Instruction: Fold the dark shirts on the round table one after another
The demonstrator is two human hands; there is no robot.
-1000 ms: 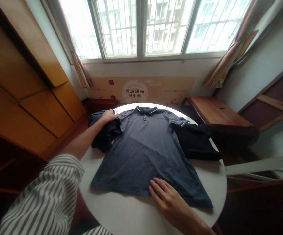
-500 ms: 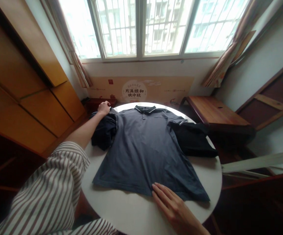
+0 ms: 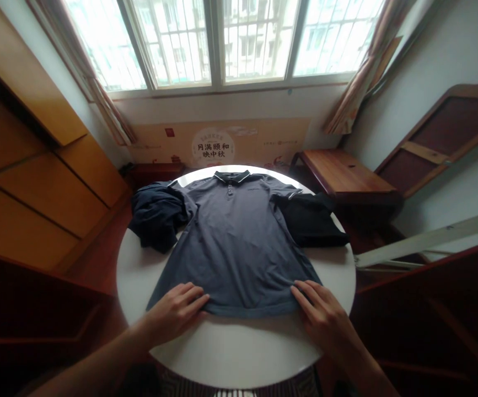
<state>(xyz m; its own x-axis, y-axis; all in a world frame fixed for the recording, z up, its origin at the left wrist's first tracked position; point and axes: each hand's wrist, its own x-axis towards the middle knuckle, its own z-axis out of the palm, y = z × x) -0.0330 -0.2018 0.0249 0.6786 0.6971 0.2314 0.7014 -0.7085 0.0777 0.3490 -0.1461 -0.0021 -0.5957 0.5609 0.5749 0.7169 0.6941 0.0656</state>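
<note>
A grey-blue polo shirt (image 3: 239,242) lies spread front side up, its dark collar at the far side and its hem towards me. My left hand (image 3: 178,309) rests on the left part of the hem, fingers stretched out over the cloth. On the right part of the hem lies my right hand (image 3: 321,309), its fingers extended and slightly apart. Beside the left sleeve is a crumpled dark navy garment (image 3: 156,215). A folded black garment (image 3: 311,220) sits partly under the right sleeve.
The round white table (image 3: 239,353) carries all the garments. Behind it are a low wooden table (image 3: 346,173) and a barred window (image 3: 218,44). Orange-brown cabinets (image 3: 36,182) stand at the left, and a pale bar (image 3: 429,237) runs along the right.
My left hand has come back from the left sleeve to the hem. My right hand has moved right along the hem. The view has shifted, and the shirt's lower edge looks narrower.
</note>
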